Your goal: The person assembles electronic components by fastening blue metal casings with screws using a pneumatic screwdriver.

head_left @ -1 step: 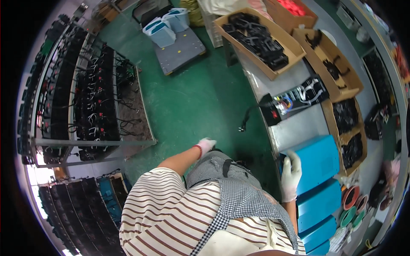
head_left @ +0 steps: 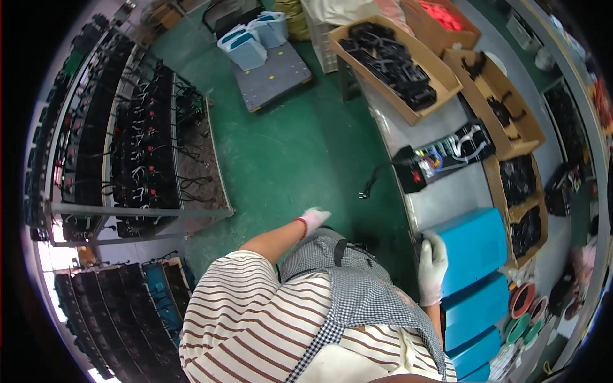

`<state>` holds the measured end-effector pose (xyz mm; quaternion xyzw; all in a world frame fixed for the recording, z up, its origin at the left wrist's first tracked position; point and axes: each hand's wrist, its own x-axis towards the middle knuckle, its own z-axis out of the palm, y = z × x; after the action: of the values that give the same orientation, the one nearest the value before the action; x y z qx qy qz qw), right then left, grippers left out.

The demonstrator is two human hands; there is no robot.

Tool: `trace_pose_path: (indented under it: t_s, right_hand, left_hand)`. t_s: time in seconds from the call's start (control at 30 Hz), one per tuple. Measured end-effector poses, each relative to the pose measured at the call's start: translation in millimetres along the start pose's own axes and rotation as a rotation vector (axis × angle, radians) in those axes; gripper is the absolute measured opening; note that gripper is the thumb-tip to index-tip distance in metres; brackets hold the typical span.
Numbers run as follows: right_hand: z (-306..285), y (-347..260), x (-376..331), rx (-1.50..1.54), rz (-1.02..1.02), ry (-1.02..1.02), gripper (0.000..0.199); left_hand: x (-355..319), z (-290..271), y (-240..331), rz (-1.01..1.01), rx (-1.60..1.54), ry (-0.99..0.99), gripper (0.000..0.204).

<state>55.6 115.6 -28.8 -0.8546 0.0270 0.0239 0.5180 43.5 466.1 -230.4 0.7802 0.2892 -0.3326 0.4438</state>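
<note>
Person at bench, seen from above. R hand (head_left: 433, 267), in a pale glove, is at the L side of the nearest-to-centre blue housing (head_left: 477, 246), fingers bent nr its far L corner; can't tell whether they grip it or merely rest agst it. L hand (head_left: 314, 219), also gloved, w/ a red wristband (head_left: 301, 225), hangs over the green floor (head_left: 281, 156), fingers loosely extended & released.

The blue housing sits by the L edge of the metal bench (head_left: 440, 203), at the far end of a row of similar blue housings (head_left: 474, 301) running toward the bench's near end. Beyond it, an open black unit (head_left: 450, 152) w/ exposed wiring lies slantwise, one end at the bench's L edge; its plug cord (head_left: 368, 186) hangs over that edge. Farther still, a shallow carton (head_left: 442, 76) of black parts (head_left: 389, 64) lies obliquely nr the far end.

Across the floor, L: metal rack (head_left: 131, 209) w/ rows of black units (head_left: 137, 150). Far end: grey platform cart (head_left: 271, 80) bearing white-and-blue bundles (head_left: 246, 50).
</note>
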Motion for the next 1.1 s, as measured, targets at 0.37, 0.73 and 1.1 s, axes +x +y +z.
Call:
trace_pose_path:
  t_s: [0.37,0.73,1.1]
  right_hand:
    - [170,-109,29,-0.123,-0.045,-0.422,0.022]
    - [288,-174,117,-0.245,-0.192,-0.666,0.026]
    - [456,-225,303,-0.263,-0.567,-0.912,0.032]
  left_hand:
    - [16,-107,-93,-0.017,-0.207,0.050,0.050]
    - [54,-282,-244,-0.390,-0.163,0.535,0.057]
    - [106,-316,-183,-0.232,-0.851,0.652,0.044]
